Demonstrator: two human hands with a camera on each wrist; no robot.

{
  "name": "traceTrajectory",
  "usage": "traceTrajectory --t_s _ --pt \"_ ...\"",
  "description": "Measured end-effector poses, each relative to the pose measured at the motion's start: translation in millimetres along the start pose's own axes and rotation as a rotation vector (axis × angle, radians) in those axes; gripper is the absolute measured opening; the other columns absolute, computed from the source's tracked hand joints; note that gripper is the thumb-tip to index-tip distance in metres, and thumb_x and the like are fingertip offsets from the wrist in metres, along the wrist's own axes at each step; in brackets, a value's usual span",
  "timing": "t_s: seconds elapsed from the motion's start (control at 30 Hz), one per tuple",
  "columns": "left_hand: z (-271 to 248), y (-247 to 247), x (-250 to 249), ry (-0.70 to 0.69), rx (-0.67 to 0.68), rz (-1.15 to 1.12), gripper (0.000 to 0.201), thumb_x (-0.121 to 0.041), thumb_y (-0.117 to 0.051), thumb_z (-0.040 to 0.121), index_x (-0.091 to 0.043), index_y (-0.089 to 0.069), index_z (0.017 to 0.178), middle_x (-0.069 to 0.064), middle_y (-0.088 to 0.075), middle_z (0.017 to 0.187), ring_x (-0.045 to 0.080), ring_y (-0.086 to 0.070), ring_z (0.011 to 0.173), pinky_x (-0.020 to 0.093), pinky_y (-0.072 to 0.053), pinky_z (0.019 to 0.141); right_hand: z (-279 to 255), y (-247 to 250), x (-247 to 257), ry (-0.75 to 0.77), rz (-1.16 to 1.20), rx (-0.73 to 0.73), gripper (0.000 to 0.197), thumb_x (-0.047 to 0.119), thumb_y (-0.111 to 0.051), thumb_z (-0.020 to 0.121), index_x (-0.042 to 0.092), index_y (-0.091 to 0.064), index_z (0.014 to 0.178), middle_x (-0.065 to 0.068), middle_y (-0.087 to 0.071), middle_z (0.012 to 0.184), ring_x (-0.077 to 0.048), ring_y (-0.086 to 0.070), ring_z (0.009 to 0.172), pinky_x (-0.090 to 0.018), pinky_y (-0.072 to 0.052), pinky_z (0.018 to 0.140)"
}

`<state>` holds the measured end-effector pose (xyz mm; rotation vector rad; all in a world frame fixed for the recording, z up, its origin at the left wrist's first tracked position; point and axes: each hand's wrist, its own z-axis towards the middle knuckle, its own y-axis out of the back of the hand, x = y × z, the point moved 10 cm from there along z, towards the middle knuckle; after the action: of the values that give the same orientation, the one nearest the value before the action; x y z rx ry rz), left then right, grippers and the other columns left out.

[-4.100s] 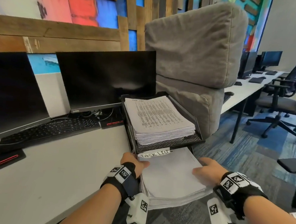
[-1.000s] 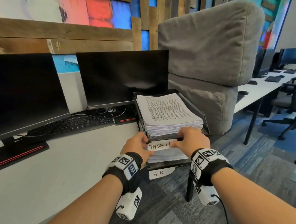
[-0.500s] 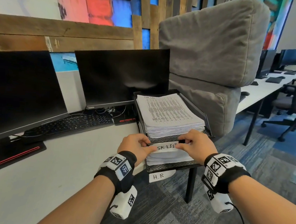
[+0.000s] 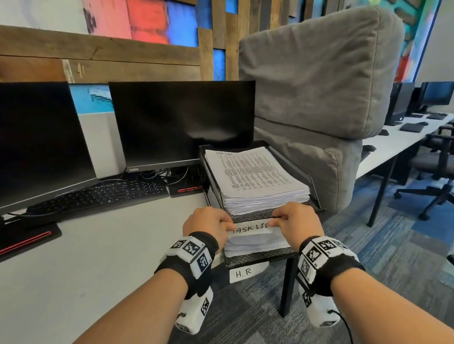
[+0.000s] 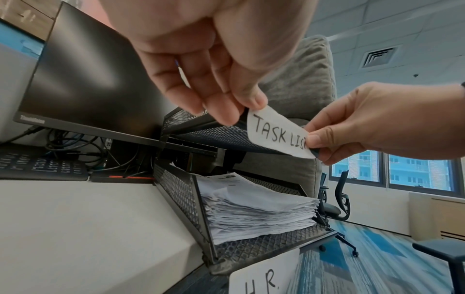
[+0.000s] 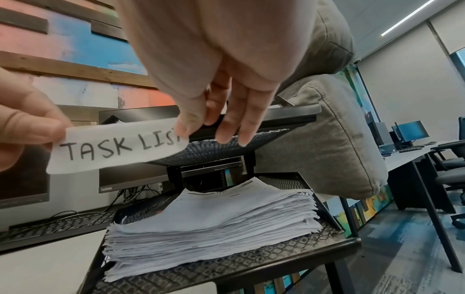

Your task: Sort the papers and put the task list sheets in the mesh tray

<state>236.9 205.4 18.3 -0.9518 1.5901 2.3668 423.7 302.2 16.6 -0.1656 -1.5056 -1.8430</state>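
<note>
A black two-tier mesh tray [image 4: 255, 215] stands at the desk's right end. Its upper tier holds a thick stack of printed task list sheets [image 4: 255, 179]. A stack of white papers [image 4: 255, 243] [image 5: 256, 210] [image 6: 214, 224] lies in the lower tier. On the upper tier's front lip hangs a white "TASK LIST" label [image 4: 251, 228] [image 5: 276, 133] [image 6: 115, 147]. My left hand [image 4: 208, 224] [image 5: 241, 111] pinches its left end. My right hand [image 4: 295, 221] [image 6: 201, 129] pinches its right end against the lip, fingers over the rim.
An "H.R" label [image 4: 244, 275] hangs on the lower tier. Two dark monitors [image 4: 178, 122] and a keyboard [image 4: 103, 195] stand left of the tray. Grey cushions [image 4: 315, 78] are stacked right behind it. Office chairs [image 4: 446, 171] and carpeted floor lie to the right.
Four seconds ago my hands held the white stack at the lower tier. It now lies inside, and both hands have moved up to the label's ends and stay there.
</note>
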Motion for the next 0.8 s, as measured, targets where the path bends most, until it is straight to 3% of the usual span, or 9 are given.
traceTrajectory --t_s 0.07,0.13,0.3,0.5,0.6,0.67,0.8 --pt "-2 2 -2 -0.014 0.006 0.016 0.017 -0.024 -0.059 0.091 -0.03 -0.074 0.094 -0.015 -0.069 0.092 0.01 -0.06 0.087 0.021 -0.044 0.077 -3 1 0 0.011 -0.003 -0.011 0.016 0.024 -0.067 0.088 0.017 -0.074 0.101 0.0 -0.068 0.09 -0.016 -0.06 0.086 -0.025 -0.045 0.076" --pt "-4 4 -3 -0.019 0.009 0.014 0.019 -0.024 -0.057 0.092 -0.029 -0.074 0.099 -0.012 -0.07 0.102 0.014 -0.062 0.097 0.023 -0.046 0.082 -11 1 1 0.018 -0.018 -0.006 0.022 0.023 -0.061 0.092 0.019 -0.07 0.111 0.0 -0.07 0.098 -0.019 -0.063 0.094 -0.031 -0.05 0.083" --pt "-12 14 1 -0.013 0.016 0.014 0.02 -0.025 -0.055 0.091 -0.026 -0.074 0.094 -0.005 -0.071 0.102 0.018 -0.063 0.094 0.025 -0.048 0.079 -31 -2 5 0.017 -0.073 0.077 0.037 0.025 -0.052 0.095 0.028 -0.054 0.132 0.011 -0.067 0.108 -0.015 -0.061 0.101 -0.032 -0.051 0.086" --pt "-16 69 1 -0.052 0.004 0.088 0.017 -0.026 -0.055 0.091 -0.024 -0.072 0.088 -0.003 -0.069 0.092 0.019 -0.064 0.089 0.033 -0.053 0.082 -30 32 31 0.008 0.112 -0.049 0.031 0.028 -0.057 0.093 0.024 -0.062 0.124 0.009 -0.068 0.101 -0.012 -0.063 0.096 -0.032 -0.051 0.091" --pt "-11 116 1 -0.056 -0.027 0.096 0.018 -0.02 -0.055 0.088 -0.022 -0.072 0.081 -0.002 -0.07 0.084 0.02 -0.065 0.082 0.032 -0.055 0.075 -16 61 64 0.057 0.198 -0.161 0.025 0.027 -0.057 0.093 0.022 -0.068 0.116 0.009 -0.068 0.096 -0.011 -0.062 0.093 -0.033 -0.05 0.093" --pt "1 165 0 -0.069 -0.101 0.084 0.019 -0.019 -0.056 0.087 -0.02 -0.072 0.077 -0.001 -0.07 0.08 0.018 -0.065 0.077 0.029 -0.054 0.07 3 86 104 0.124 0.272 -0.254 0.02 0.025 -0.059 0.091 0.021 -0.072 0.106 0.009 -0.07 0.094 -0.011 -0.064 0.092 -0.03 -0.049 0.092" --pt "32 263 -9 -0.115 -0.281 0.025 0.017 -0.023 -0.059 0.088 -0.026 -0.071 0.075 -0.006 -0.07 0.081 0.015 -0.064 0.082 0.029 -0.053 0.079 37 136 184 0.257 0.454 -0.379 0.015 0.022 -0.058 0.09 0.023 -0.074 0.091 0.014 -0.07 0.075 -0.007 -0.067 0.077 -0.03 -0.054 0.084"
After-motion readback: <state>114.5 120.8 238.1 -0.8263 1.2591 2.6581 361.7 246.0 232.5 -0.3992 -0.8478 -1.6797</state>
